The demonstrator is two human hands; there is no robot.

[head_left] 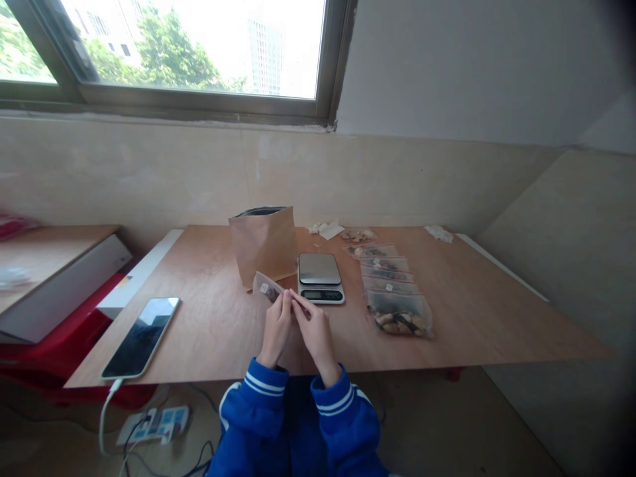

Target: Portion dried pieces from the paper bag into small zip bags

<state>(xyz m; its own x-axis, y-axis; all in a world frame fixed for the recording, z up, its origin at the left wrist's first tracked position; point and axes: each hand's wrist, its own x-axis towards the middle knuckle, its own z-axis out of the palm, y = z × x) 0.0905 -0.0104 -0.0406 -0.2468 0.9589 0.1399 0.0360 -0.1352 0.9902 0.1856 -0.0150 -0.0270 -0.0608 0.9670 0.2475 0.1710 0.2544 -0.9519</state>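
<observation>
Both of my hands meet over the table in front of the scale, closed around the upper end of a small clear zip bag [268, 287]. My left hand [276, 324] pinches the bag, and dark contents with a white label show through the plastic beyond it. My right hand [314, 326] has its fingertips pressed together at the same bag's edge, touching the left fingers. Just ahead stands a digital kitchen scale [320, 271] with a bare metal plate. Behind the bag, a brown kraft paper pouch [264, 246] stands upright with its top gaping.
Several filled zip bags [401, 317] lie overlapping in a row on the right. White scraps [328, 229] lie behind the scale, and a crumpled white piece [439, 233] farther right. A phone [142, 339] with its charging cable [105, 417] lies at the left edge, above a power strip [154, 424].
</observation>
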